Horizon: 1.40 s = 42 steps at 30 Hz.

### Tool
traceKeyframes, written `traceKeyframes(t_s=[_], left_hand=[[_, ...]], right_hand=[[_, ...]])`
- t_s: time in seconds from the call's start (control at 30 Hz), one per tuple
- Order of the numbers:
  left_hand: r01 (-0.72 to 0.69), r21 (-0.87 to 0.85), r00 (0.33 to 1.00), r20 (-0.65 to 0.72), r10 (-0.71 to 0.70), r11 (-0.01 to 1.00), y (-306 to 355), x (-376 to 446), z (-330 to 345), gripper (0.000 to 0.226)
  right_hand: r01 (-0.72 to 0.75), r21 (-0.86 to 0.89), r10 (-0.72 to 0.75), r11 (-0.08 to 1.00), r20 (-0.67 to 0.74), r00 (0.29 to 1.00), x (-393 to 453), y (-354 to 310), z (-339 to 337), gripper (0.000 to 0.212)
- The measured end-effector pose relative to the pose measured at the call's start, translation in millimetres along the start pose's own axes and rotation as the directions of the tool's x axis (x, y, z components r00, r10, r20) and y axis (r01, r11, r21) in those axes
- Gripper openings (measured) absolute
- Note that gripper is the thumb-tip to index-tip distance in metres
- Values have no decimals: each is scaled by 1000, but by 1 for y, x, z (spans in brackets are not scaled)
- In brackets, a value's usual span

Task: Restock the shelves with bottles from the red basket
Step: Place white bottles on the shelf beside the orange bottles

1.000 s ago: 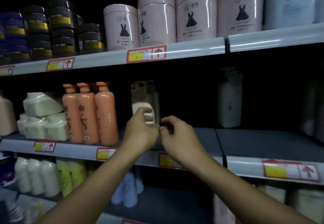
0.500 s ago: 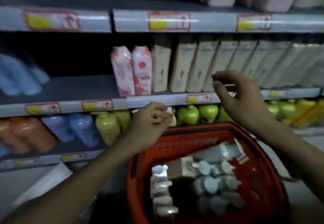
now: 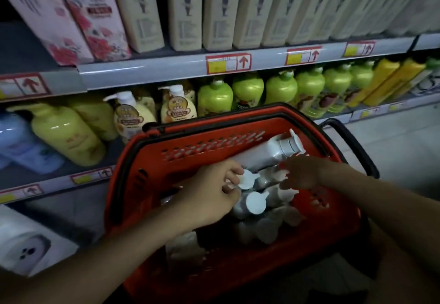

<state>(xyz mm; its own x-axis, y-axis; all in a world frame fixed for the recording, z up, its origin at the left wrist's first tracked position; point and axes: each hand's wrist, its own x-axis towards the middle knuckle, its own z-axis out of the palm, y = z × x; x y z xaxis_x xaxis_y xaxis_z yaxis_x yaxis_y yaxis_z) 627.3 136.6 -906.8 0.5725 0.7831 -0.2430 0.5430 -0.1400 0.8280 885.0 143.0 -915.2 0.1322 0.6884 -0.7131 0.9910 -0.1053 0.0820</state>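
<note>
The red basket (image 3: 181, 146) stands in front of the low shelves, with several white pump bottles (image 3: 256, 205) packed inside it. A larger white bottle (image 3: 264, 154) lies across the far end. My left hand (image 3: 209, 196) reaches into the basket, thumb and fingers closed around the white pump bottle's head (image 3: 245, 179). My right hand (image 3: 300, 172) is blurred and rests among the bottle tops at the right. Its grip is not clear.
Green bottles (image 3: 247, 89) and yellow bottles (image 3: 64, 132) fill the shelf behind the basket. Beige boxes (image 3: 219, 6) and pink boxes (image 3: 95, 17) stand on the shelf above. A white package (image 3: 23, 244) lies low at the left. The basket's black handle (image 3: 352, 141) hangs to the right.
My view dropped from the upper shelves to the basket. Both hands left the shelf, came down and went into the basket among the bottles.
</note>
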Motion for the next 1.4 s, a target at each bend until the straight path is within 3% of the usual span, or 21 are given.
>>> traceKeyframes(t_s=[0.13, 0.4, 0.57, 0.73, 0.8, 0.9, 1.0, 1.07, 1.17, 1.23, 1.33, 1.37, 1.4], left_hand=[[11, 64, 1000, 17, -12, 998, -10, 11, 13, 30], [1, 147, 998, 58, -9, 989, -2, 26, 33, 31], [-30, 204, 997, 73, 16, 978, 5, 33, 37, 34], [15, 190, 1000, 9, -17, 982, -1, 40, 34, 49], [-7, 192, 1000, -11, 9, 981, -1, 40, 32, 56], [-63, 145, 994, -83, 75, 987, -1, 38, 31, 75], [-162, 42, 976, -141, 167, 986, 5, 33, 34, 96], [-162, -46, 966, -212, 148, 986, 12, 30, 40, 91], [-144, -297, 911, -412, 9, 944, 20, 34, 45, 72], [-150, -463, 906, -417, -65, 874, 21, 39, 38, 67], [-122, -712, 942, -303, -146, 691, 28, 34, 6, 72], [-74, -814, 959, -216, -182, 575, 29, 32, -6, 70], [-17, -900, 979, -103, -175, 435, 28, 26, -18, 67]], right_hand=[[16, 112, -10, 994, -56, 998, 16, -5, 26, 38], [-73, 360, 192, 930, -307, 932, 32, -9, 49, 31], [-33, 41, 49, 999, -510, 859, 19, -29, 44, 47], [-62, -127, -28, 990, -605, 796, -15, -29, 11, 58], [-40, -98, -39, 994, -689, 724, -29, -30, 0, 62], [64, 20, -17, 998, -849, 528, -53, -34, -17, 64], [237, 189, 97, 953, -930, 353, -83, -48, -42, 56], [330, 262, 171, 907, -945, 280, -99, -64, -52, 57], [365, 218, 146, 905, -966, 214, -116, -92, -56, 62], [440, 213, 125, 873, -967, 220, -118, -102, -60, 64], [695, 339, 208, 634, -941, 269, -110, -96, -65, 53], [696, 383, 217, 608, -923, 318, -105, -91, -66, 48], [652, 454, 196, 607, -881, 431, -97, -85, -65, 45]])
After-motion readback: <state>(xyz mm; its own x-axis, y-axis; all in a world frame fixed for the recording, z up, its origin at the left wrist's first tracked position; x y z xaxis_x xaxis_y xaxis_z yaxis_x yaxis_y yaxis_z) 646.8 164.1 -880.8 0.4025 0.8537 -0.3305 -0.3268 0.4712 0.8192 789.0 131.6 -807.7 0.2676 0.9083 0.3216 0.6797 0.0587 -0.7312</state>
